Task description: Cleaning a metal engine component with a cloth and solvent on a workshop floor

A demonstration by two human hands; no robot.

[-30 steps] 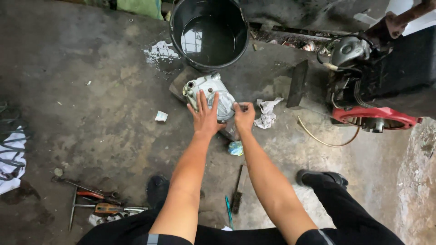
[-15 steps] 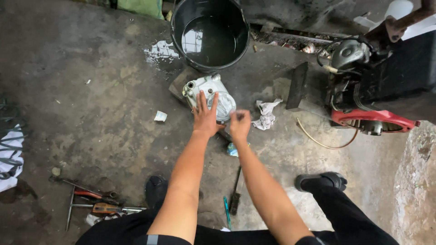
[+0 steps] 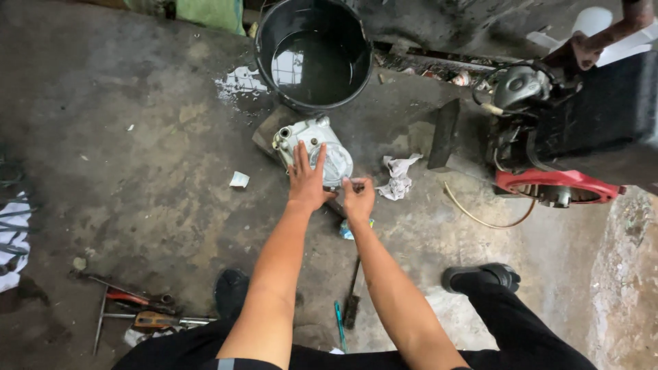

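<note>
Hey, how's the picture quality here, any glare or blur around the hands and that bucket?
Head view: soft, even daylight with faint shadows; the liquid in the round black plastic bucket mirrors a bright window-like patch; wet concrete floor beside it glints; left hand and right hand on the pale grey metal engine cover look sharp; wide-angle stretching bends the edges.

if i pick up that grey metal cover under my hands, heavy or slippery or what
The metal engine cover looks like cast metal, so probably stiff and fairly heavy for its size. Its domed face may rock on the block beneath; the left hand is pressed flat on it. With the wet floor nearby, it might be slick.
</note>
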